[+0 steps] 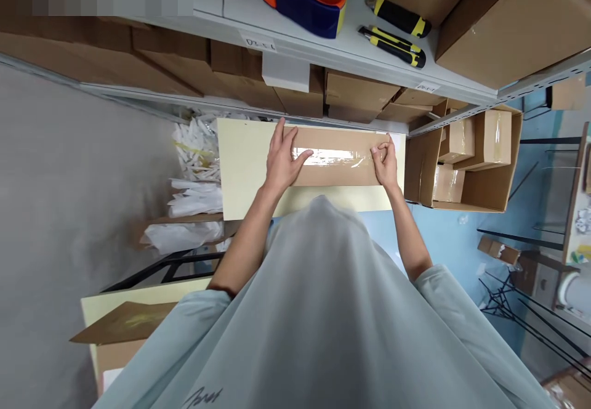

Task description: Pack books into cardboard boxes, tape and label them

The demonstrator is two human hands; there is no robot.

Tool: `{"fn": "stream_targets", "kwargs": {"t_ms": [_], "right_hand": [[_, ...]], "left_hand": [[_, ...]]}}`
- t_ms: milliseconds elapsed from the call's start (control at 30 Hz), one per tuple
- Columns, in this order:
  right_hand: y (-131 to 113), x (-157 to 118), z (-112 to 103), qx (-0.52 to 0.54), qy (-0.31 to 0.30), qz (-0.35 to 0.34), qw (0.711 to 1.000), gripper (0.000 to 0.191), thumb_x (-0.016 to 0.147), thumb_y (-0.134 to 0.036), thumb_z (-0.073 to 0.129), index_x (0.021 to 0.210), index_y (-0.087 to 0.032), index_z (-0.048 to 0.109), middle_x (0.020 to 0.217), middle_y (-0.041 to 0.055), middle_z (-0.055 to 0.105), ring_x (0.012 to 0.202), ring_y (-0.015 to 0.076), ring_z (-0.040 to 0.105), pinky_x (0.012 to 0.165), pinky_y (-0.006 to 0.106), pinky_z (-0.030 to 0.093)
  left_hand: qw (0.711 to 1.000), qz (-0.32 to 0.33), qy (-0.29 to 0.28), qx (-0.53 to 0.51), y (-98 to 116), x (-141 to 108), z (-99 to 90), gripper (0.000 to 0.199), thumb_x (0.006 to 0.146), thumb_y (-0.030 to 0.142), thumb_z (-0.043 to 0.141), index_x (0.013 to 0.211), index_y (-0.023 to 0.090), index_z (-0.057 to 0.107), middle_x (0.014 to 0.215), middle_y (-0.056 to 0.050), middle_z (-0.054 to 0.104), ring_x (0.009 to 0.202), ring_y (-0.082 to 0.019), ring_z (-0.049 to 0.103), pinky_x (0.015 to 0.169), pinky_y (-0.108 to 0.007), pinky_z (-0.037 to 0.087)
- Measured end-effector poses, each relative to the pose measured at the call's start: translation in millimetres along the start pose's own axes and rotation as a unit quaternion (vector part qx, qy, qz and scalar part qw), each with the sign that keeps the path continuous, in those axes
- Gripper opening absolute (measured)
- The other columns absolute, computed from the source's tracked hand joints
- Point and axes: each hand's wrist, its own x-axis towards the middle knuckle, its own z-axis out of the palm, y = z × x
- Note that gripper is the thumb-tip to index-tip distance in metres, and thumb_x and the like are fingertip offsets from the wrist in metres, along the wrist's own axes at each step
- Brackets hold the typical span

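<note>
A long brown cardboard box [337,175] with shiny clear tape along its top lies on a cream-coloured board [249,169] in front of me. My left hand [282,161] grips the box's left end, thumb on the tape and fingers along the end and far edge. At the opposite end, my right hand [386,161] has its fingers curled in, with thumb and forefinger close together on the box's right edge. The undersides of the fingers are hidden, as is what is inside the box.
Above the board runs a grey shelf [323,52] carrying a blue-and-orange tape dispenser [307,5], two yellow-and-black utility knives [397,33] and cartons. An open carton [475,181] holding smaller boxes stands at the right. White paper pieces [198,150] are piled on the left.
</note>
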Motion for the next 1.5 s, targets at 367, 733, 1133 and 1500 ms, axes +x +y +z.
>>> {"fn": "stream_targets", "kwargs": {"t_ms": [367,733,1133,1500], "right_hand": [[20,4,5,0.064,0.022,-0.033,0.997,0.049,0.111,-0.067,0.059,0.136,-0.026,0.065,0.167,0.02,0.058,0.176,0.0269,0.037,0.145,0.054,0.03],[15,5,-44,0.084,-0.107,0.011,0.991,0.07,0.09,-0.08,0.083,0.136,-0.028,0.069,0.182,0.0185,0.049,0.176,0.0355,0.041,0.135,0.058,0.048],[28,7,-31,0.06,-0.128,-0.009,0.99,0.042,0.098,-0.06,0.076,0.126,-0.03,0.068,0.185,0.0118,0.046,0.175,0.0318,0.041,0.137,0.058,0.047],[20,-14,0,0.038,-0.035,-0.02,0.998,0.097,0.11,-0.088,0.034,0.186,-0.028,0.023,0.199,0.0103,0.018,0.186,0.0263,0.016,0.152,0.055,0.016]], "left_hand": [[0.999,0.009,0.025,-0.032,-8,0,7.4,0.087,0.095,0.087,0.077,0.162,0.033,0.064,0.192,-0.012,0.037,0.18,-0.04,0.033,0.148,-0.06,0.03],[0.996,0.035,-0.054,-0.056,-8,3,-30.4,0.095,0.086,0.094,0.081,0.153,0.028,0.069,0.185,-0.02,0.045,0.175,-0.044,0.041,0.144,-0.068,0.035],[0.996,0.036,-0.053,-0.055,-7,7,-20.5,0.096,0.084,0.094,0.083,0.157,0.033,0.068,0.184,-0.015,0.044,0.175,-0.044,0.04,0.145,-0.063,0.036],[0.994,0.035,-0.007,-0.106,-12,4,-9.6,0.085,0.087,0.093,0.08,0.142,0.03,0.072,0.175,-0.017,0.05,0.172,-0.043,0.044,0.145,-0.065,0.033]]}}
